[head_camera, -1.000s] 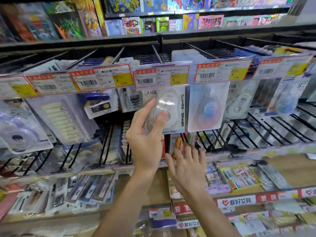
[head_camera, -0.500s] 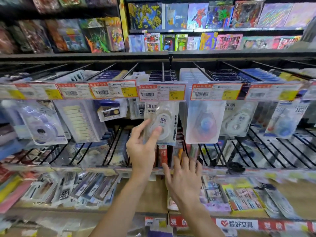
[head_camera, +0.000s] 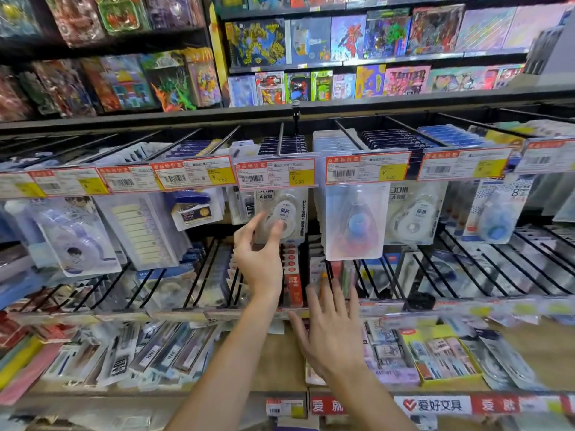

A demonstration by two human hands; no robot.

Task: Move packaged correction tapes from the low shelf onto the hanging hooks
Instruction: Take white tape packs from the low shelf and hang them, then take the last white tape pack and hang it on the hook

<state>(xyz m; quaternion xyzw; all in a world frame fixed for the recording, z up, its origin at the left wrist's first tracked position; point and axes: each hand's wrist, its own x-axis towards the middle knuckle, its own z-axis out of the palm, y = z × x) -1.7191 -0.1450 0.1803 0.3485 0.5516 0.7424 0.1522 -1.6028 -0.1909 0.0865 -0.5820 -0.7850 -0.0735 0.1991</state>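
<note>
Nearest the camera, the right hand (head_camera: 334, 331) reaches forward over the low wooden shelf (head_camera: 280, 353), its grip spread and holding nothing; compared with a second ago it sits lower in view, fingers fanned, and has taken no new pack.

Beyond it, the left hand (head_camera: 259, 259) is raised to the clear blister pack of white correction tape (head_camera: 284, 217). The thumb and forefinger, earlier pressed round the pack, now lie straighter, the fingertip only touching the blister face.

The pack hangs from the black wire hook (head_camera: 280, 138) behind the red-and-yellow price label (head_camera: 277, 175) marked 5.80, and it appears more upright and square than before.

Judgement: this pack is seated, the release is nearly complete, and the next pack is to be fetched from the shelf.
</note>
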